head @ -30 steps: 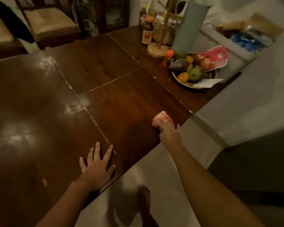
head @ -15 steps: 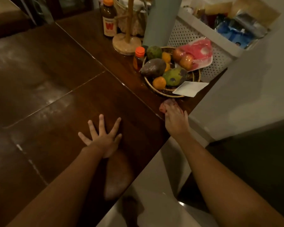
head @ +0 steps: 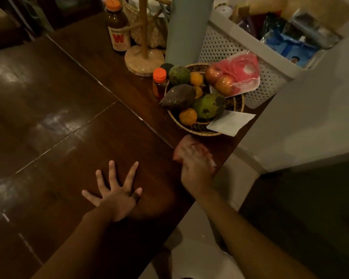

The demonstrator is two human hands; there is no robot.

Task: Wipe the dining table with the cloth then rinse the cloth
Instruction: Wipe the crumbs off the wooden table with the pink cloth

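Your left hand (head: pixel 117 196) lies splayed on the table (head: pixel 89 137); your right hand (head: pixel 195 170) covers the cloth (head: pixel 184 144), grip too blurred to tell.

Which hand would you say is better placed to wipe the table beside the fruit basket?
Right: the right hand is on the cloth, close to the basket; the left hand lies flat on the table, holding nothing.

I'm seeing a home dining room: dark wooden dining table (head: pixel 79 137); woven fruit basket (head: pixel 199 132) on it; orange-capped bottle (head: pixel 118 31) and wooden mug tree (head: pixel 144 59) behind the basket; white perforated bin (head: pixel 226 47) just beside it.
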